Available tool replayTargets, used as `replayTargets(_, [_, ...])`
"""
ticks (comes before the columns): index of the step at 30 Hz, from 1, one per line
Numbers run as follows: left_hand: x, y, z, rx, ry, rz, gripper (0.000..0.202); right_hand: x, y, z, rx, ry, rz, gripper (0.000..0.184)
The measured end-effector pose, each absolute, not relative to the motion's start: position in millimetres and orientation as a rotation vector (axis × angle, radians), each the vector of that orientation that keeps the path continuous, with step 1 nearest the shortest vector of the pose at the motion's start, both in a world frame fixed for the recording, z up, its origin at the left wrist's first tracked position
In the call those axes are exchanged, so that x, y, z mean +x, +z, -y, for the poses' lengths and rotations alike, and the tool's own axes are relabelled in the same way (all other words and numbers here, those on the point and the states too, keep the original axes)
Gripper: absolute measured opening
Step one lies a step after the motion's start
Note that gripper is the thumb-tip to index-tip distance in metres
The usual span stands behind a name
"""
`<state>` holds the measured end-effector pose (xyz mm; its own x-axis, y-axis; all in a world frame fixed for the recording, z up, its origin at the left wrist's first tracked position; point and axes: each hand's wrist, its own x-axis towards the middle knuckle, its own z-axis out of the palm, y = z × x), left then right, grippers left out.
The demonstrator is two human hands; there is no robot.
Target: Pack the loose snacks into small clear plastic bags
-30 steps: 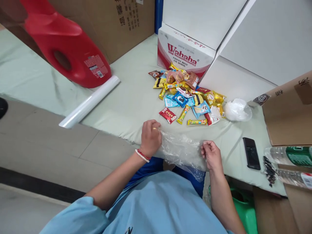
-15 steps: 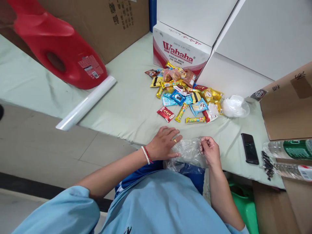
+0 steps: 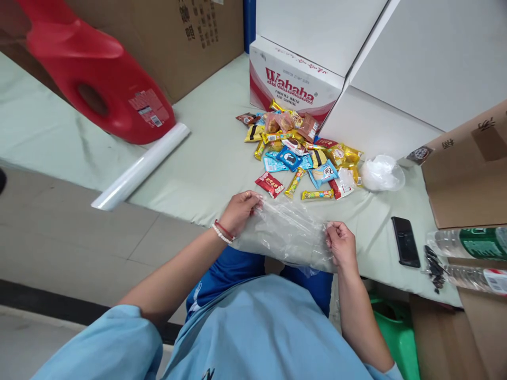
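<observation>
A clear plastic bag [image 3: 289,232] is stretched sideways over my lap and the table's front edge. My left hand [image 3: 241,210] pinches its left upper corner between thumb and fingers. At the other side, my right hand [image 3: 341,244] is closed on the bag's right edge. Nothing shows inside the bag, which looks flat and slightly wrinkled. Just beyond it lies a pile of small wrapped snacks [image 3: 291,158]. A red snack packet [image 3: 270,184] and a yellow snack stick [image 3: 317,195] are closest to the bag.
A white plastic bundle [image 3: 383,172] sits right of the snacks, near a black phone [image 3: 405,242]. Plastic bottles [image 3: 471,243] lie at the right edge. On the left are a red jug [image 3: 99,84] and a white roll [image 3: 142,166]. A Wahaba-style water carton [image 3: 293,79] stands behind.
My left hand has moved left and away from me, going from spread fingers to a pinch on the bag's corner. The bag is now drawn out wider. My right hand stays in place.
</observation>
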<state>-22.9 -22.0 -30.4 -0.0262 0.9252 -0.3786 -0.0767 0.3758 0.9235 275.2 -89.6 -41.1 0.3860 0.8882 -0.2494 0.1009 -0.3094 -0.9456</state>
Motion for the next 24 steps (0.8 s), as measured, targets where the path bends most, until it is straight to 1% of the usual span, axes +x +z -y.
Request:
replayTargets(3, [-28, -21, 22, 0.884, 1.181, -1.594, 0.013, 275, -44, 90, -1.739, 0.979, 0.961, 0.035])
replayTargets(5, [-29, -9, 33, 1.206, 1.411, -1.784, 0.011, 275, -43, 90, -1.786, 0.917, 1.036, 0.033])
replayTargets(6, [-28, -3, 41, 1.46, 1.507, -1.786, 0.012, 274, -43, 91, -1.805, 0.891, 1.071, 0.033])
replayTargets(7, [-25, 2, 50, 1.763, 1.541, -1.684, 0.013, 273, -42, 91, -1.818, 0.873, 1.1, 0.032])
replayTargets(8, [-21, 5, 60, 2.082, 1.485, -1.491, 0.015, 272, -42, 91, -1.822, 0.868, 1.121, 0.032])
replayTargets(9, [-15, 5, 68, 2.373, 1.324, -1.24, 0.015, 271, -41, 91, -1.818, 0.873, 1.131, 0.032])
replayTargets(11, [-1, -2, 78, 2.713, 0.851, -0.891, 0.014, 268, -41, 91, -1.803, 0.896, 1.131, 0.033])
replayTargets(12, [5, -8, 80, 2.769, 0.648, -0.868, 0.013, 268, -42, 91, -1.799, 0.905, 1.127, 0.034])
replayTargets(14, [13, -24, 75, 2.733, 0.422, -1.062, 0.013, 270, -44, 92, -1.803, 0.893, 1.129, 0.035])
replayTargets(16, [12, -39, 67, 2.601, 0.396, -1.366, 0.016, 274, -45, 94, -1.831, 0.863, 1.172, 0.037])
replayTargets(19, [6, -51, 57, 2.401, 0.517, -1.662, 0.025, 283, -42, 99, -1.912, 0.75, 1.386, 0.035])
replayTargets(21, [4, -54, 55, 2.379, 0.531, -1.674, 0.031, 286, -35, 100, -1.896, 0.588, 1.624, 0.037])
replayTargets(23, [4, -53, 56, 2.438, 0.46, -1.591, 0.038, 285, -25, 96, -1.773, 0.443, 1.876, 0.047])
replayTargets(24, [4, -52, 57, 2.467, 0.415, -1.547, 0.041, 283, -20, 92, -1.689, 0.414, 1.986, 0.048])
